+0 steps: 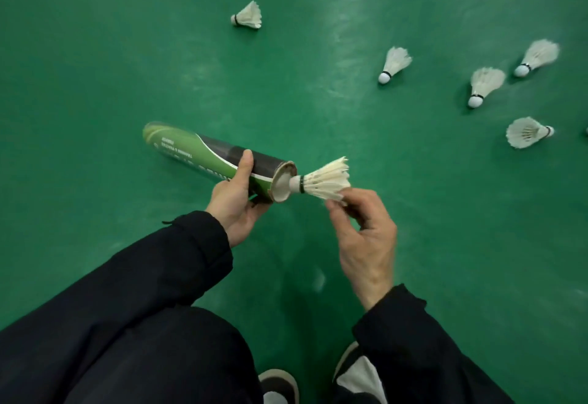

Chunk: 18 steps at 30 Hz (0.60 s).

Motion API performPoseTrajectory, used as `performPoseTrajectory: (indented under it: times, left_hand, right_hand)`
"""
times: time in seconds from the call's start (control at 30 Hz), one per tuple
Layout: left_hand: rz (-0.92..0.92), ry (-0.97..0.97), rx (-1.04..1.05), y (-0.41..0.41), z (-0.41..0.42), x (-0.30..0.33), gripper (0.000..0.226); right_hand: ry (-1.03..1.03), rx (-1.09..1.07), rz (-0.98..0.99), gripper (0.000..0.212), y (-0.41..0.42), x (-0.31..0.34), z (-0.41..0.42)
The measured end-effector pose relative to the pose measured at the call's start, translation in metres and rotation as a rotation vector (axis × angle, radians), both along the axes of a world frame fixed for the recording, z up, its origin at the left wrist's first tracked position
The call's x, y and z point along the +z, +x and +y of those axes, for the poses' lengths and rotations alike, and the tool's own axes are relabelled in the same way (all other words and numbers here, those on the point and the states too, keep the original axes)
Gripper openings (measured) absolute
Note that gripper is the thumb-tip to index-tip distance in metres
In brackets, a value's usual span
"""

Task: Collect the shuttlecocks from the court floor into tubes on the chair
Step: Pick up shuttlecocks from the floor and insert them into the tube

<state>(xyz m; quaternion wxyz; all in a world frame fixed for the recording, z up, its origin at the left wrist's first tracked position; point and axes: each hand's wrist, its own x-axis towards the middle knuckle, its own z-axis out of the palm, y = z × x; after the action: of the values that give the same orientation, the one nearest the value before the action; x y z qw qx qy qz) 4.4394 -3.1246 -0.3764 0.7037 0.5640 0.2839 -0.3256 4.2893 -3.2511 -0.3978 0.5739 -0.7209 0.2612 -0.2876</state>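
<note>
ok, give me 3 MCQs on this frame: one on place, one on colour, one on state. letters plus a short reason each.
1. Where is the cork of the held shuttlecock?
A. At the tube's open mouth
B. On the floor
C. Deep inside the tube

2. What colour is the court floor?
A. Blue
B. Green
C. Brown

3. What is the right hand doing?
A. Hanging empty
B. Pressing flat on the floor
C. Pinching the shuttlecock's feathers

Answers:
1. A: the cork sits just at the rim of the tube, feathers wholly outside.
2. B: the floor is green all around the loose shuttlecocks.
3. C: its fingertips grip the feather skirt, while the left hand holds the tube near its mouth.
</note>
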Motion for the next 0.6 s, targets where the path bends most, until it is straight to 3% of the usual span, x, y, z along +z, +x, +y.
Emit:
performPoseTrajectory:
  times: [0.23,0.4,0.6]
  left_hand:
    - [-0.043,-0.078,-0.121,-0.012,-0.025,-0.002,0.069]
    - [-0.063,-0.106,-0.217,-0.020,-0.025,0.001,0.064]
    - [-0.060,-0.121,-0.273,-0.021,-0.021,0.005,0.065]
  right_hand:
    - [-0.312,0.003,0.137,0.013,0.005,-0.009,0.019]
    - [-0.220,0.321,0.258,0.031,0.013,-0.008,0.023]
    - [-0.172,0.373,0.323,0.008,0.026,-0.002,0.025]
